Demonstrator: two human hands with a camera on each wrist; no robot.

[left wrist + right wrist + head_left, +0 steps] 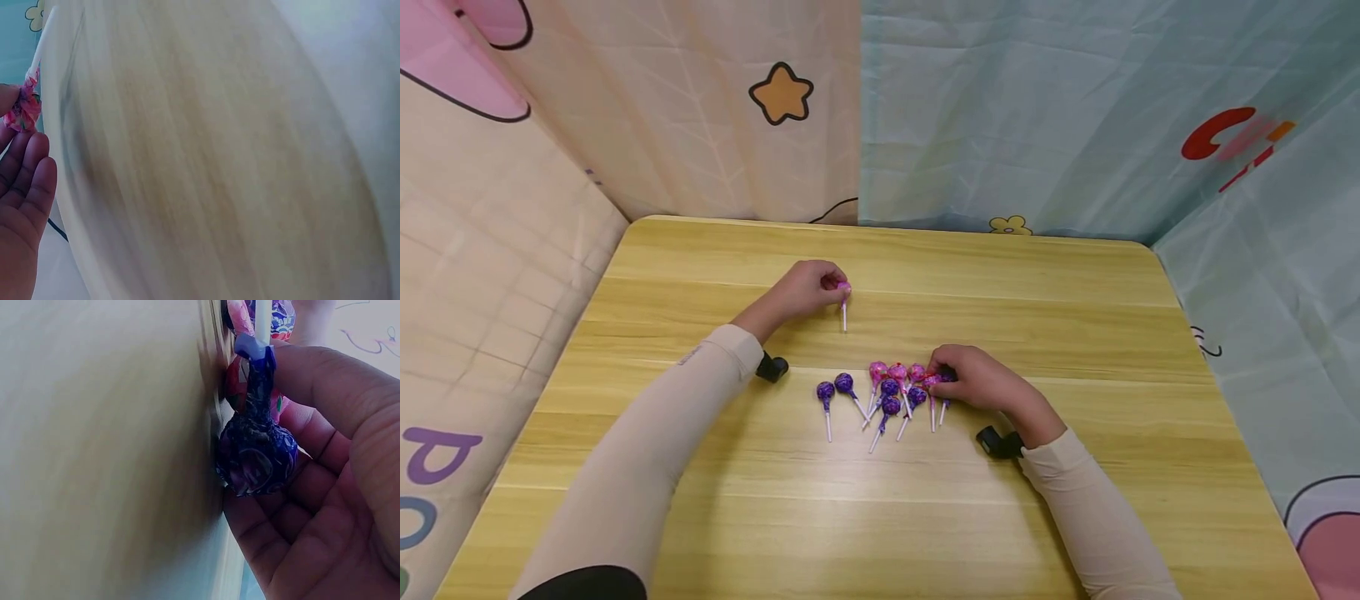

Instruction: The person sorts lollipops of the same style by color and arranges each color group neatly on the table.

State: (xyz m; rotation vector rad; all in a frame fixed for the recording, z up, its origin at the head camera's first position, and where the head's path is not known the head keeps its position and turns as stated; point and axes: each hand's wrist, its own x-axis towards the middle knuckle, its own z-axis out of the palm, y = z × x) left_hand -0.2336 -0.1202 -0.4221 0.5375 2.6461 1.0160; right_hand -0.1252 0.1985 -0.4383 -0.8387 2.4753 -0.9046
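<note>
Between our left thumb and fingertips, at the far side, a pink lollipop (28,112) is pinched by the head, its stick pointing near. The left hand (808,287) comes in from the left; whether that stick touches the surface (1075,317), we cannot tell. Our right hand (977,379) is lower and nearer, its fingers curled about the right end of the group, thumb on the near side. The rightmost pink lollipop (932,382) sits at those fingertips, its stick running near; how firmly we grip it, we cannot tell. A purple lollipop (256,456) lies just right of it, within the curve of the hand. Leftward of our right fingers lies a cluster of lollipops (890,388), several sticks crossing or slanting near and left. Apart at its left is the leftmost purple lollipop (825,390), head far, stick near. Our right hand is the closer to the cluster; the left is beyond it, far and left.
</note>
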